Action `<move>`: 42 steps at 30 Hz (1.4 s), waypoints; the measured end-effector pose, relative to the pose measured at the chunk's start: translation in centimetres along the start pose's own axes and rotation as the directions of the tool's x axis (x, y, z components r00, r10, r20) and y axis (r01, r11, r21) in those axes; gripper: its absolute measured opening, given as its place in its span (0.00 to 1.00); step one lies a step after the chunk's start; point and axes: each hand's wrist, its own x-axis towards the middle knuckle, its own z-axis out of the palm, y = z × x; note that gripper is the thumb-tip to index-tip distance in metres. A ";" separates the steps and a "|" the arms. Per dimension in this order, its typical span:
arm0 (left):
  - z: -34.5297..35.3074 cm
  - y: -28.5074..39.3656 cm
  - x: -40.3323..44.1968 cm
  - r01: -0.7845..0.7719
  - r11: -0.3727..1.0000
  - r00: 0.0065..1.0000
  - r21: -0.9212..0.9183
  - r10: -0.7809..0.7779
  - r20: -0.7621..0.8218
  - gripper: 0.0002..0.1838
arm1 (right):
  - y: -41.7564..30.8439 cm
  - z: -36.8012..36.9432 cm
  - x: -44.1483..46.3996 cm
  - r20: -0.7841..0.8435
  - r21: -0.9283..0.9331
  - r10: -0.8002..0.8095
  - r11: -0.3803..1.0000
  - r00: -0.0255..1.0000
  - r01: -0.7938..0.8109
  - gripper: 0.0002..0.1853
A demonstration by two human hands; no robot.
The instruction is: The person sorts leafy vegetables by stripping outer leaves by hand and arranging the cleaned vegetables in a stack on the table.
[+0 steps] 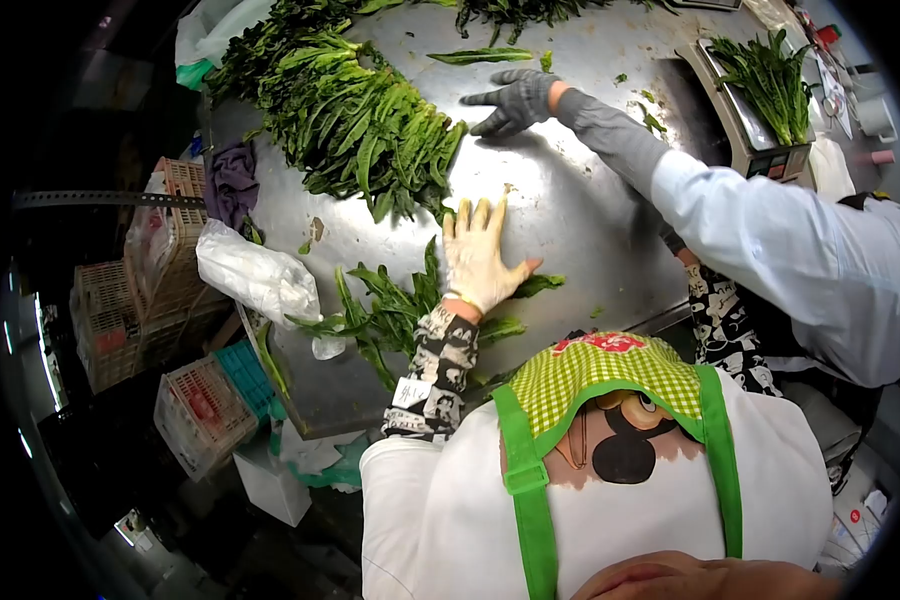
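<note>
My left hand (478,258), in a pale glove and a patterned sleeve cover, is spread palm down on the metal table (580,240). Its fingers are apart, the tips near the edge of a big heap of leafy greens (360,130). Loose leafy stalks (395,305) lie beside and partly beneath this hand and its wrist. On the right, my right hand (673,240) shows only a bit of dark glove; a co-worker's pale sleeve (750,215) covers the rest, so its fingers are hidden.
A co-worker's grey-gloved hand (515,101) reaches across over the table beside the heap. Greens lie on a scale (778,160) at the right. A white plastic bag (257,272) and a purple cloth (232,180) rest at the left edge, with plastic crates (202,410) below.
</note>
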 end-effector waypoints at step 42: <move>3.1 0.6 -2.3 0.111 -0.459 0.874 -0.882 -0.377 0.306 0.17 | -14.7 -3.1 -2.4 0.603 0.795 -0.390 0.374 0.696 -0.478 0.14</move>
